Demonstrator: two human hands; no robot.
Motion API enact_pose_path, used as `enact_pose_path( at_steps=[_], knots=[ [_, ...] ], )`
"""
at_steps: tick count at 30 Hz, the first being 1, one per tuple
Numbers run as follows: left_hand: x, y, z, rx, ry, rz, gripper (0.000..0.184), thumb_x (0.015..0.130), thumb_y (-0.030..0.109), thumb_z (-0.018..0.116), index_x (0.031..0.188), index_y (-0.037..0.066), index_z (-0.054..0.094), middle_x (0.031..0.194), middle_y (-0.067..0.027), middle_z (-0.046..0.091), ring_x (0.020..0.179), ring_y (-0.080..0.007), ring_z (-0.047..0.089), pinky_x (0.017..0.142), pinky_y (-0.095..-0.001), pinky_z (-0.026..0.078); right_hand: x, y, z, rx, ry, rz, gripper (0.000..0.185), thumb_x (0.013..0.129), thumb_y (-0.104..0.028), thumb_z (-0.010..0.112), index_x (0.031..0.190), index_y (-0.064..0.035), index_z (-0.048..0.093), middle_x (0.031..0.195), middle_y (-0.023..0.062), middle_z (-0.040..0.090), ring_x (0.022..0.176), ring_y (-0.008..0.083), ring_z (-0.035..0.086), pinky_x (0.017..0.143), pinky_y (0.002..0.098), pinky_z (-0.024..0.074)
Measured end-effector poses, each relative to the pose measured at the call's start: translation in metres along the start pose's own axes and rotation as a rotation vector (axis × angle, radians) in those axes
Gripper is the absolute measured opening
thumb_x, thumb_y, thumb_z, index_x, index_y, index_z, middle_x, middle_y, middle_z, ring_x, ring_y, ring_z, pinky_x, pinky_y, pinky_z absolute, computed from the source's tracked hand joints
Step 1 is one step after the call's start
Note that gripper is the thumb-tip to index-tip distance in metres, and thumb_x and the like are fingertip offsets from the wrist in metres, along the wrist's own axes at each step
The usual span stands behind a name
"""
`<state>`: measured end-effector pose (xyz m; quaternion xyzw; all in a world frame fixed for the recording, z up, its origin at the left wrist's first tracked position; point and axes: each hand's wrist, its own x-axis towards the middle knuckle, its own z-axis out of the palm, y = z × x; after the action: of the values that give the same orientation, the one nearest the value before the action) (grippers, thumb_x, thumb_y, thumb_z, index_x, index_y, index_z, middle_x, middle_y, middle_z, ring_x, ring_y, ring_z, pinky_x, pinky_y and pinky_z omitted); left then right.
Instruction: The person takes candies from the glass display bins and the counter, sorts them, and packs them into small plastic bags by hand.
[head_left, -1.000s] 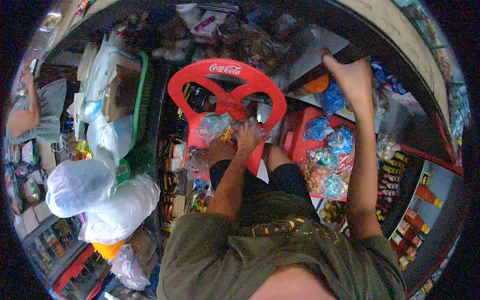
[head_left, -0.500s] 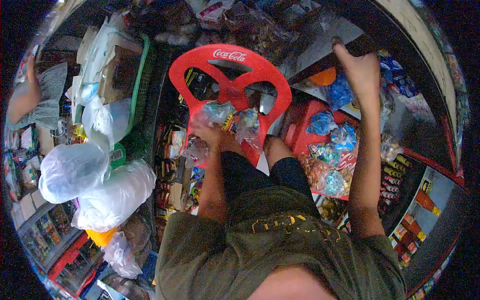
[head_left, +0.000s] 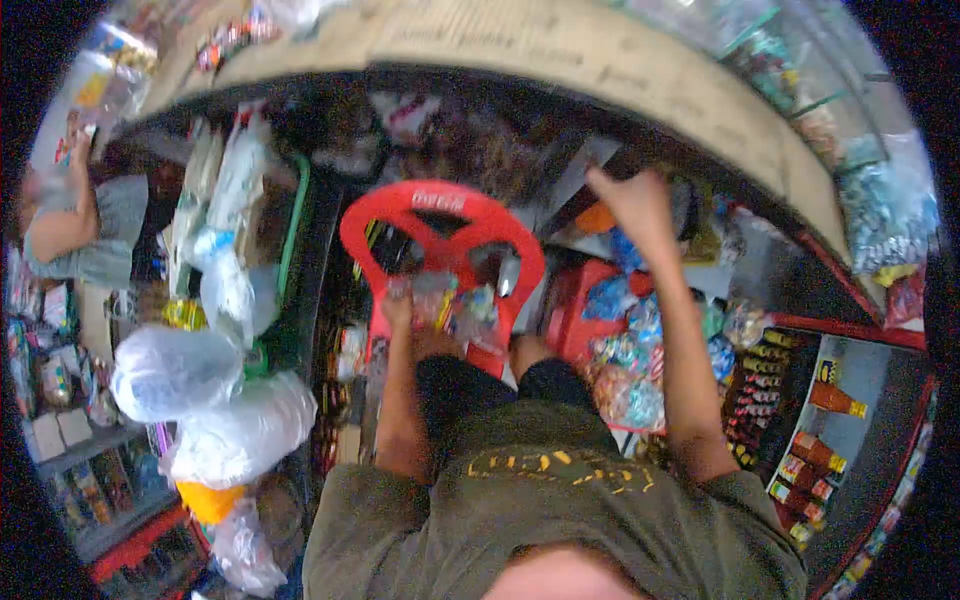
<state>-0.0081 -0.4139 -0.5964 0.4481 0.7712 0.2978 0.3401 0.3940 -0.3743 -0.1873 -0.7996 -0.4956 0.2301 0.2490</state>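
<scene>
A red Coca-Cola plastic chair (head_left: 440, 203) stands right in front of me, with small clear plastic bags (head_left: 470, 312) of colourful packets on its seat. My left hand (head_left: 398, 305) is at the left side of the seat, its fingers closed on a clear plastic bag (head_left: 432, 295). Raised at upper right, my right hand (head_left: 635, 205) is near an orange object (head_left: 596, 218) and blue plastic packs (head_left: 626, 252). Motion smears its fingers, and I cannot see anything held in it.
A red crate (head_left: 570, 320) holds bagged goods (head_left: 630, 395) to the right. White plastic bags (head_left: 245, 430) hang at left by a green-rimmed basket (head_left: 296, 215). A long board (head_left: 560, 50) crosses above. Another person (head_left: 95, 225) is at far left.
My view has tilted up, so the chair sits lower and the board shows more. My right hand has shifted left in the view. My left hand remains by the seat with the bag.
</scene>
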Motion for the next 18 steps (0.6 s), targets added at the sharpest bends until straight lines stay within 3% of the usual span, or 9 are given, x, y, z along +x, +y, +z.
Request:
enact_pose_path(
  at_steps=[1, 2, 3, 6, 7, 10, 12, 14, 18],
  knots=[
    [-0.023, 0.052, -0.029, 0.224, 0.001, -0.039, 0.051, 0.075, 0.043, 0.073, 0.101, 0.000, 0.066, 0.078, -0.0148, 0.068, 0.071, -0.0205, 0.063, 0.062, -0.0374, 0.048, -0.001, -0.001, 0.000, -0.054, 0.040, -0.030, 0.049, 0.073, -0.042, 0.069, 0.079, 0.0066, 0.065, 0.075, 0.0220, 0.066, 0.076, 0.0328, 0.067, 0.068, 0.0405, 0.0499],
    [-0.008, 0.001, -0.002, -0.077, 0.081, 0.055, 0.055, 0.073, 0.047, 0.071, 0.105, 0.003, 0.065, 0.082, -0.0197, 0.068, 0.076, -0.0279, 0.066, 0.065, -0.0419, 0.050, -0.003, -0.003, -0.001, -0.108, 0.076, -0.057, 0.050, 0.074, -0.043, 0.068, 0.079, 0.0067, 0.065, 0.077, 0.0231, 0.066, 0.077, 0.0351, 0.067, 0.070, 0.0414, 0.0502],
    [-0.010, 0.009, -0.008, -0.100, 0.084, 0.088, 0.055, 0.073, 0.047, 0.071, 0.105, 0.003, 0.065, 0.082, -0.0197, 0.068, 0.076, -0.0279, 0.066, 0.065, -0.0419, 0.050, -0.008, -0.010, -0.006, -0.076, 0.063, -0.064, 0.053, 0.074, -0.048, 0.066, 0.081, 0.0046, 0.067, 0.081, 0.0241, 0.066, 0.080, 0.0375, 0.066, 0.074, 0.0424, 0.0507],
    [-0.027, 0.053, -0.058, 0.326, -0.265, 0.018, 0.052, 0.073, 0.044, 0.068, 0.106, 0.003, 0.063, 0.094, -0.0232, 0.066, 0.091, -0.0414, 0.062, 0.076, -0.0477, 0.050, -0.003, 0.008, 0.005, -0.028, 0.118, -0.193, 0.061, 0.074, -0.058, 0.064, 0.087, 0.0013, 0.069, 0.089, 0.0256, 0.066, 0.084, 0.0393, 0.065, 0.080, 0.0445, 0.0506],
    [-0.021, 0.064, -0.065, 0.316, -0.247, 0.031, 0.052, 0.073, 0.044, 0.068, 0.106, 0.003, 0.063, 0.094, -0.0232, 0.066, 0.091, -0.0414, 0.062, 0.076, -0.0477, 0.050, -0.010, 0.005, -0.002, -0.115, 0.106, -0.202, 0.061, 0.075, -0.057, 0.063, 0.091, 0.0020, 0.067, 0.087, 0.0253, 0.066, 0.084, 0.0400, 0.064, 0.080, 0.0455, 0.0505],
    [-0.009, 0.102, -0.092, 0.810, -0.468, 0.102, 0.050, 0.074, 0.042, 0.069, 0.105, 0.003, 0.064, 0.092, -0.0214, 0.067, 0.089, -0.0341, 0.065, 0.076, -0.0435, 0.051, -0.031, -0.001, -0.025, -0.266, -0.008, -0.201, 0.062, 0.077, -0.054, 0.062, 0.102, 0.0023, 0.063, 0.088, 0.0248, 0.065, 0.084, 0.0411, 0.063, 0.079, 0.0471, 0.0501],
    [-0.009, 0.191, -0.133, 0.658, -0.884, 0.123, 0.039, 0.080, 0.031, 0.067, 0.105, 0.001, 0.064, 0.094, -0.0157, 0.068, 0.086, -0.0228, 0.065, 0.076, -0.0362, 0.051, -0.040, -0.006, -0.047, -0.334, -0.116, -0.191, 0.062, 0.079, -0.053, 0.061, 0.109, 0.0018, 0.060, 0.090, 0.0246, 0.065, 0.085, 0.0415, 0.063, 0.079, 0.0476, 0.0498],
    [-0.028, 0.279, -0.175, 0.110, -0.902, 0.294, 0.027, 0.086, 0.019, 0.063, 0.105, -0.001, 0.064, 0.094, -0.0090, 0.066, 0.083, -0.0140, 0.061, 0.076, -0.0301, 0.050, -0.049, -0.020, -0.076, -0.501, -0.541, -0.365, 0.060, 0.082, -0.049, 0.059, 0.119, -0.0007, 0.054, 0.095, 0.0246, 0.064, 0.089, 0.0404, 0.062, 0.081, 0.0459, 0.0496],
    [-0.058, 0.450, -0.257, -0.557, -0.480, 0.753, 0.017, 0.090, 0.012, 0.058, 0.099, -0.002, 0.063, 0.085, -0.0083, 0.063, 0.073, -0.0148, 0.060, 0.066, -0.0293, 0.049, -0.054, -0.044, -0.105, -0.305, -0.640, -0.642, 0.053, 0.084, -0.042, 0.060, 0.120, -0.0039, 0.054, 0.098, 0.0234, 0.064, 0.091, 0.0385, 0.062, 0.082, 0.0433, 0.0495]
  ],
)
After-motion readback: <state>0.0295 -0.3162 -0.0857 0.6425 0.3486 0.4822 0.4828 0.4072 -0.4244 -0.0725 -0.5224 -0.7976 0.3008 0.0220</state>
